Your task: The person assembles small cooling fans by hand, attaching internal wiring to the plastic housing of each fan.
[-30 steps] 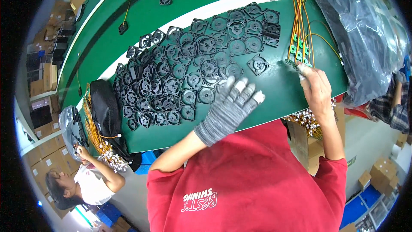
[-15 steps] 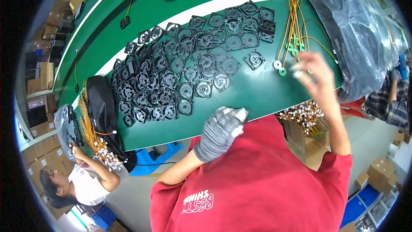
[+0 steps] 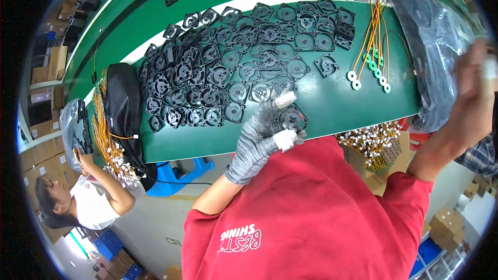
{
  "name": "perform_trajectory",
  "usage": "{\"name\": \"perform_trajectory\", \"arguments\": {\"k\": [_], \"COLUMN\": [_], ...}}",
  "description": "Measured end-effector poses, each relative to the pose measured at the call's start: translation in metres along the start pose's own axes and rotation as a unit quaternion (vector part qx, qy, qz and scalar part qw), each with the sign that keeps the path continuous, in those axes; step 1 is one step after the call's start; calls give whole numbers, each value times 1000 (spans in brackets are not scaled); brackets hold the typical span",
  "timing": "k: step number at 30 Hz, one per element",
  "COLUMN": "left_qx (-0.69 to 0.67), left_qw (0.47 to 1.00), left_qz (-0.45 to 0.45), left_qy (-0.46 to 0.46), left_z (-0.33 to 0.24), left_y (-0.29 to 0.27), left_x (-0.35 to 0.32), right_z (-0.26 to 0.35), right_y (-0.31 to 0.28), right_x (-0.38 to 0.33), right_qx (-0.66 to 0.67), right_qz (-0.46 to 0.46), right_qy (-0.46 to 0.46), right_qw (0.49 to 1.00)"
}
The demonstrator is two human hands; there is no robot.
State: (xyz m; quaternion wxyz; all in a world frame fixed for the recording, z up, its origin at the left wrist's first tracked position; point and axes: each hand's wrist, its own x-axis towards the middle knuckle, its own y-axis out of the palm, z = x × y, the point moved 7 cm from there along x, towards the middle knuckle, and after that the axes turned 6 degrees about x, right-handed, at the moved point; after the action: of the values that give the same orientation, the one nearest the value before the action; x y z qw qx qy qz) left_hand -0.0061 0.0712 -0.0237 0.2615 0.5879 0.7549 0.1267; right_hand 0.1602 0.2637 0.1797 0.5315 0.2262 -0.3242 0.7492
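Note:
My left hand (image 3: 255, 137), in a grey knit glove with white-wrapped fingertips, grips a black square fan frame (image 3: 292, 118) near the front edge of the bench. Thumb and fingers sit at its sides. Far to the right, my bare right hand (image 3: 473, 85) is raised by the plastic bag and smeared by motion; its fingers cannot be made out. Many similar black fan frames (image 3: 249, 70) cover the bench to the left, and a single frame (image 3: 326, 66) lies apart. Small green and white ring-shaped boards (image 3: 374, 65) on orange wires lie right of it.
A large grey plastic bag (image 3: 428, 36) covers the bench's right end. Under the front edge stands a cardboard box (image 3: 381, 158) of white-plugged wires. Orange wires (image 3: 106, 124) and a black cloth (image 3: 123, 101) hang at the left end. A co-worker (image 3: 85, 197) works at lower left.
My right hand has moved from the wired ring boards off to the right. My left hand has turned and opened out, showing the fan frame in it. The whole view has shifted slightly.

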Motion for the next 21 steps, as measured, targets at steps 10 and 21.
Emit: {"name": "perform_trajectory", "arguments": {"k": [10, 21], "left_qx": [-17, 20], "left_qw": [999, 1000], "left_qz": [24, -1], "left_qy": [-15, -20], "left_z": [-9, -3], "left_y": [15, 37], "left_x": [4, -22], "right_z": [-62, -26], "right_y": [109, 96], "right_x": [-192, -189], "right_qx": [305, 414], "right_qz": [329, 310], "right_qy": [534, 367], "right_qw": [716, 773]}}
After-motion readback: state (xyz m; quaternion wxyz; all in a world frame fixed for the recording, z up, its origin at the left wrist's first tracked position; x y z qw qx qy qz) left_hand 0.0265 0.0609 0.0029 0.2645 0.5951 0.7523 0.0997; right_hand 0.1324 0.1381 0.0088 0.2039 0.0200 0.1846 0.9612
